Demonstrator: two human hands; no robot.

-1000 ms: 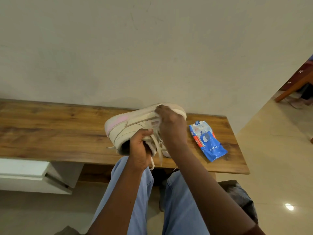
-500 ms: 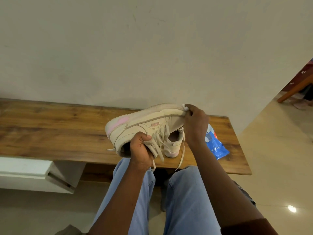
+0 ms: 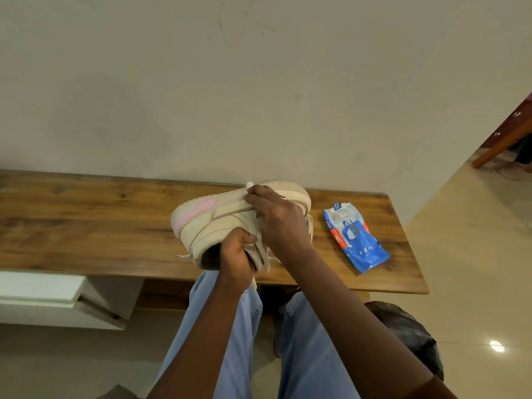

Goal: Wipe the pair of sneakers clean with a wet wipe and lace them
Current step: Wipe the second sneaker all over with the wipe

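A cream sneaker (image 3: 207, 223) with a pink heel patch lies on its side above the wooden bench (image 3: 86, 226), sole towards the wall. My left hand (image 3: 237, 251) grips it at the collar by the tongue. My right hand (image 3: 276, 217) presses a white wet wipe (image 3: 250, 184) against the sneaker's side near the sole; only a corner of the wipe shows above my fingers. Loose laces (image 3: 266, 260) hang under my hands. The second sneaker (image 3: 310, 223) is almost fully hidden behind my right hand.
A blue pack of wet wipes (image 3: 355, 240) lies on the bench to the right. A white drawer unit (image 3: 51, 298) sits under the bench at left. A dark bag (image 3: 408, 329) is on the tiled floor by my right knee. Wooden furniture (image 3: 506, 139) stands far right.
My right hand slid with the wipe from the sneaker's toe end back left along its side. The wipes pack and most of the second sneaker swapped visibility behind my arm. My left hand kept its grip.
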